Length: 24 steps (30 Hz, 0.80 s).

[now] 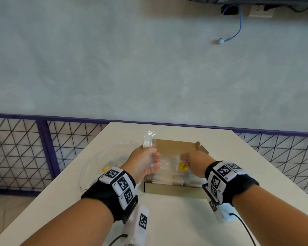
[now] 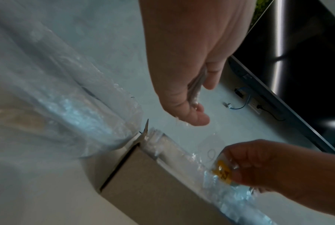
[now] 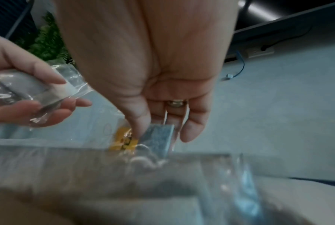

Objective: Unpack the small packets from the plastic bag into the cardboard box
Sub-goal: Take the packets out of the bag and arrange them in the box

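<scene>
An open cardboard box sits mid-table with several clear small packets lying inside. My left hand grips a clear packet upright over the box's left edge; in the right wrist view that packet lies between the left hand's thumb and fingers. My right hand reaches into the box and pinches a packet with a yellow label, and the wrist view shows the pinched packet. The clear plastic bag lies flat left of the box, also seen as the bag.
The white table ends at a purple railing with wire mesh behind and to both sides. Beyond lies a grey floor with a blue cable. Camera cables trail from both wrists over the near table.
</scene>
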Each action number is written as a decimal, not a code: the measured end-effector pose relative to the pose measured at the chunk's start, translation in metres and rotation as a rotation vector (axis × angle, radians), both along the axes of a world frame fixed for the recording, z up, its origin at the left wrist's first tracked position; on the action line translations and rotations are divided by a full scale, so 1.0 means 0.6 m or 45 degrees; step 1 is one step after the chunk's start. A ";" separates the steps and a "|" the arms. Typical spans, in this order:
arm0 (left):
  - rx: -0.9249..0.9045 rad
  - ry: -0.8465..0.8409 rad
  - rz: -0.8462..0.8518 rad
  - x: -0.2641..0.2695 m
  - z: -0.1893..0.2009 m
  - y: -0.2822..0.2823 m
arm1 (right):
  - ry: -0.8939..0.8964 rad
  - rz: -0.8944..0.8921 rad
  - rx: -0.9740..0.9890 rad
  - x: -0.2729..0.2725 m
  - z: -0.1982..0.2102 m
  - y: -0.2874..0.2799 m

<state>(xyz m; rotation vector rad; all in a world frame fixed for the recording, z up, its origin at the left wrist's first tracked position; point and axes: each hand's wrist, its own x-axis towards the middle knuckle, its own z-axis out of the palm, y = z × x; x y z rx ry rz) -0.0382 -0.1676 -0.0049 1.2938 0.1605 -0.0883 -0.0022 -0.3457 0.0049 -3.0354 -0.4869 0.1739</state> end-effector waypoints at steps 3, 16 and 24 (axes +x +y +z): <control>-0.019 0.019 -0.011 0.001 0.000 -0.002 | -0.001 -0.037 0.060 -0.003 -0.011 0.001; 0.135 0.108 0.021 0.000 0.001 -0.006 | 0.202 0.073 -0.124 -0.052 -0.052 0.004; 0.243 0.023 -0.070 -0.013 0.009 -0.017 | 0.049 0.175 0.774 -0.077 0.011 0.048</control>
